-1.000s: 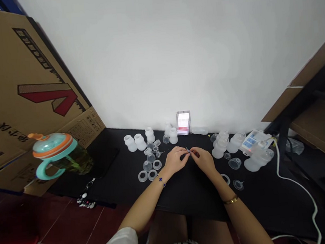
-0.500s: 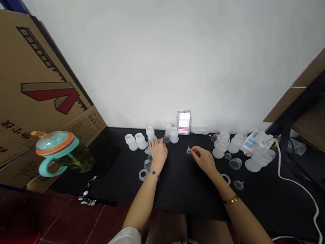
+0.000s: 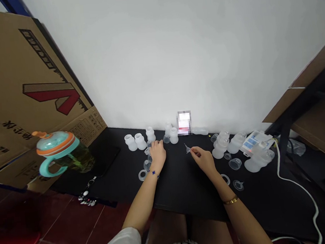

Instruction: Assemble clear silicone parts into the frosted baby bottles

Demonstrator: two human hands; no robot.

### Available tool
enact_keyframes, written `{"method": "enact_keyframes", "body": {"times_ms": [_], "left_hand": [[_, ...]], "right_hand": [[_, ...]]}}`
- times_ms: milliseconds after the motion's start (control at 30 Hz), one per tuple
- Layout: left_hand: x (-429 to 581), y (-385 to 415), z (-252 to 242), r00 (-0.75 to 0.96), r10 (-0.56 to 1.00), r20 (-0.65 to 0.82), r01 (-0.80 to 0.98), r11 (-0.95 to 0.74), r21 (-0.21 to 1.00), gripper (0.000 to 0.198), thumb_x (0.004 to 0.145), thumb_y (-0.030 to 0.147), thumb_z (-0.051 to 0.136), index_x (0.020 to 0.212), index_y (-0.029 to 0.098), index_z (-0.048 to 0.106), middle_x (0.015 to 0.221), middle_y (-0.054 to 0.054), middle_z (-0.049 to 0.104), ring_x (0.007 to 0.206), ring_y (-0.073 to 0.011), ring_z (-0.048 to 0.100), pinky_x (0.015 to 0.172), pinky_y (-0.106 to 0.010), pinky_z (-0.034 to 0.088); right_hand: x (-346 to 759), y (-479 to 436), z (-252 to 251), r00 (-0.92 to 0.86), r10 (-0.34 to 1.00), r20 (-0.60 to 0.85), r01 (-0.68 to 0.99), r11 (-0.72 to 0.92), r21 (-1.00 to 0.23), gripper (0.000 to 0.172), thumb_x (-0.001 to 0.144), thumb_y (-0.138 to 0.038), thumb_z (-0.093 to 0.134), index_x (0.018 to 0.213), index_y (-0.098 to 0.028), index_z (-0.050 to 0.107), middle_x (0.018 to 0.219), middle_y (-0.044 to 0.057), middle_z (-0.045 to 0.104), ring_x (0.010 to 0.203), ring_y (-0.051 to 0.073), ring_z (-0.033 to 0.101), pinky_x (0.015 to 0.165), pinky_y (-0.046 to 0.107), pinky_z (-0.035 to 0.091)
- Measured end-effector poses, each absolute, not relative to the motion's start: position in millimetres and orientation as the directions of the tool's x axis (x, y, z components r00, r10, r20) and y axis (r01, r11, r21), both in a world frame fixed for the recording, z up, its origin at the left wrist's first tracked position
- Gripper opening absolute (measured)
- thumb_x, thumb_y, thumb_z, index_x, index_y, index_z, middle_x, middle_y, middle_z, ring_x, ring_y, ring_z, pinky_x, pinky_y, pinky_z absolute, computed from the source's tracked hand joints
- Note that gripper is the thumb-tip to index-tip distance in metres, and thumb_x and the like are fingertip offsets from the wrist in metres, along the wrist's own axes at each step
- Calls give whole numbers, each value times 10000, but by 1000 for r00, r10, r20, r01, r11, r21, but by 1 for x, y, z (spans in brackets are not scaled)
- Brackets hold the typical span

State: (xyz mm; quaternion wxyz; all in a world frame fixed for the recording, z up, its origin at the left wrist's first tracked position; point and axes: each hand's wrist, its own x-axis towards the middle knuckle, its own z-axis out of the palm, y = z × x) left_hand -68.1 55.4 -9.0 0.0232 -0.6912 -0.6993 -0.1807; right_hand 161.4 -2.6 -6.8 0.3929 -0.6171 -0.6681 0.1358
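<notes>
My right hand pinches a small clear funnel-shaped piece with a thin pointed stem, tilted just above the table with its stem up. My left hand has its fingers curled down among the clear parts at left; what its fingertips hold, if anything, is hidden. Beside that hand lie a clear cap and a white ring. White bottles stand behind it, and another bottle is upright further right. Near my right forearm are a clear dome cap, a second clear stemmed piece and a white ring.
A lit, blurred screen leans against the wall. More bottles and a white-and-blue device with a white cable are at right. A lidded turquoise cup stands at left on the black table.
My right hand has lifted the clear stemmed piece from the table and tilted it. My left fingers, spread before, have curled in and drawn slightly nearer to me.
</notes>
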Motion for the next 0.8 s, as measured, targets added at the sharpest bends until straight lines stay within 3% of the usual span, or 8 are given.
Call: {"method": "enact_keyframes", "body": {"times_ms": [233, 400, 600, 700, 800], "left_hand": [[-66, 53, -6, -31, 968, 247, 980, -19, 196, 379, 916, 38, 428, 1166, 187, 671, 1102, -144, 656, 1027, -279, 619, 791, -350, 467], [-65, 54, -2, -16, 973, 232, 971, -40, 235, 269, 947, 109, 468, 1096, 187, 678, 1029, -127, 662, 915, -265, 658, 726, -333, 451], [-58, 51, 0, 24, 949, 316, 868, -176, 464, 219, 927, 234, 586, 1136, 212, 648, 980, -71, 675, 906, -227, 666, 745, -297, 471], [-53, 49, 1, 35, 951, 307, 758, -226, 612, 379, 880, 240, 648, 1251, 213, 577, 893, -24, 678, 869, -215, 676, 784, -304, 493], [-50, 47, 1, 87, 942, 325, 689, -292, 663, 580, 856, 209, 671, 1405, 227, 485, 871, -2, 672, 854, -203, 677, 830, -315, 510]], "right_hand": [[160, -3, -4, 98, 924, 370, 707, 197, -680, 181, 875, -324, 596, 1001, -298, 723, 940, -8, 807, 700, 214, 750, 685, 329, 564], [160, -4, -2, 99, 925, 366, 701, 196, -686, 191, 874, -334, 604, 1022, -288, 715, 982, 3, 804, 712, 211, 750, 703, 333, 566], [160, -4, -2, 102, 923, 371, 693, 202, -692, 199, 874, -339, 601, 1033, -292, 711, 976, 0, 803, 700, 204, 746, 665, 316, 558], [160, -3, -2, 109, 919, 379, 694, 203, -691, 202, 869, -339, 601, 1030, -291, 713, 980, 1, 803, 688, 205, 741, 669, 323, 562], [160, -3, -2, 107, 915, 389, 688, 214, -694, 206, 871, -335, 591, 1032, -289, 712, 987, 8, 803, 685, 207, 739, 682, 333, 565]]}}
